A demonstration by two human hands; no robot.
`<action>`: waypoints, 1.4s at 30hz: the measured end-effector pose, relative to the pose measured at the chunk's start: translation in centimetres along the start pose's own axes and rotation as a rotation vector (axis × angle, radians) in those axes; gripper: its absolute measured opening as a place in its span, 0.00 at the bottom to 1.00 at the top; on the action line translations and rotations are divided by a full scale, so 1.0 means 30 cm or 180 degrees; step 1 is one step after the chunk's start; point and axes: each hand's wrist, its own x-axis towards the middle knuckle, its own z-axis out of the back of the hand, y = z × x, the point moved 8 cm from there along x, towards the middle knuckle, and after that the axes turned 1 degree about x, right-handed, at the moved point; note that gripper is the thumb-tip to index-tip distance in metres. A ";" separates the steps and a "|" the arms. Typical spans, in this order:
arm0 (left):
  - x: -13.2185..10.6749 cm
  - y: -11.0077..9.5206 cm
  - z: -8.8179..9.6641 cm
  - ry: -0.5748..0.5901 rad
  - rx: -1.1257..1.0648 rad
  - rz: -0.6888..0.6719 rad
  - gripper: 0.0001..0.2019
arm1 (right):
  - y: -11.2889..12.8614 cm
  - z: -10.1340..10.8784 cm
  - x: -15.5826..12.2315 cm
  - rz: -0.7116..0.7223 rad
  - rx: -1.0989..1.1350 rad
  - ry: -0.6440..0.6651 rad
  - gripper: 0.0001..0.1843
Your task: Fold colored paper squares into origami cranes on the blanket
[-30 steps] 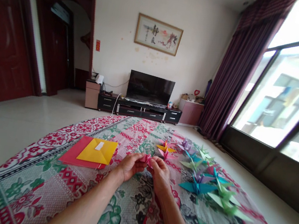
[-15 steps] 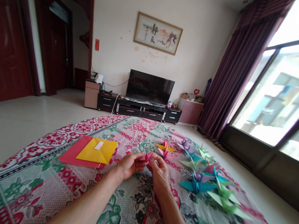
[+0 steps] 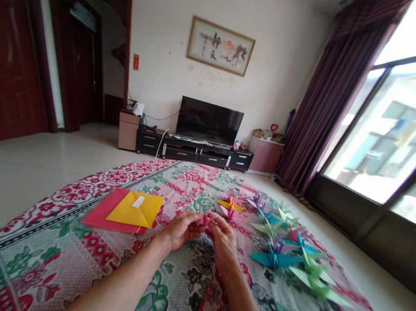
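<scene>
Little has moved: left hand (image 3: 181, 230) and right hand (image 3: 223, 242) keep a closed grip on pink paper (image 3: 205, 220)

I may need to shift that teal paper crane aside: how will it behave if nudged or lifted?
Probably very light: the teal paper crane is thin folded paper, so a nudge would likely slide or tip it on the blanket. Its spread wings look easily crushed, so a gentle pinch seems wise.

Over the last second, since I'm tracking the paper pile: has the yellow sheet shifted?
No. The yellow sheet lies where it did, atop the red sheet on the blanket.
</scene>
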 end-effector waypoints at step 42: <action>-0.007 -0.011 0.000 -0.0093 -0.0133 0.0010 0.05 | -0.023 0.009 0.006 -0.0388 0.0576 0.0048 0.15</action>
